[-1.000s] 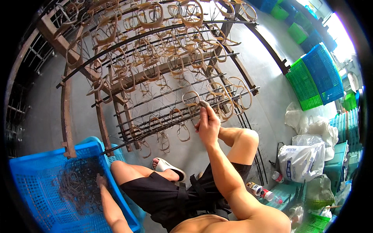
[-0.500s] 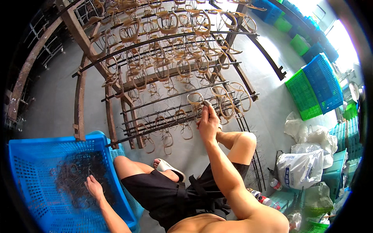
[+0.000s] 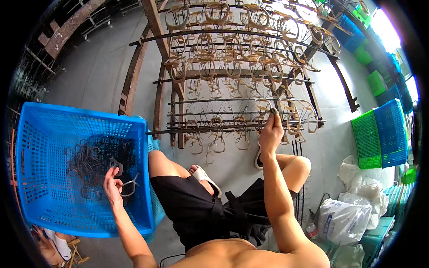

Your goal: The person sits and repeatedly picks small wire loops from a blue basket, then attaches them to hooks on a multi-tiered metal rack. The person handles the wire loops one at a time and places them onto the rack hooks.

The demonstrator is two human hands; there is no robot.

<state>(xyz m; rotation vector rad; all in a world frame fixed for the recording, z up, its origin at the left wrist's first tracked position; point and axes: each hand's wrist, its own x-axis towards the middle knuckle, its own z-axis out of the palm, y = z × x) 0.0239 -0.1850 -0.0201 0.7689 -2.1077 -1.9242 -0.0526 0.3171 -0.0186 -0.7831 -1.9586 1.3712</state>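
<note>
My left hand (image 3: pixel 112 184) is over a blue plastic basket (image 3: pixel 49 201), its fingers closed on a grey eyeglass frame (image 3: pixel 129 187). Below it, a tangle of dark, thin frames or strands (image 3: pixel 91 163) lies in the basket. At the near right of a rack, my right hand (image 3: pixel 271 133) pinches a tan eyeglass frame (image 3: pixel 262 104) with thumb and fingertips. Something small and dark shows at those fingertips; I cannot make out what it is. Several more tan frames (image 3: pixel 292 117) hang on the dark rods (image 3: pixel 214 130) close to this hand.
A rusty metal rack (image 3: pixel 156 31) with rows of hanging frames stands ahead. To the right are green and blue crates (image 3: pixel 368 140), white plastic bags (image 3: pixel 346 219) and a bottle (image 3: pixel 312 230). Part of another person (image 3: pixel 56 243) shows at the lower left.
The view has shifted, moving the rack rightward and the basket up in the picture. My left hand, earlier at the dark tangle, now has a grey eyeglass frame. My right hand remains at the rack.
</note>
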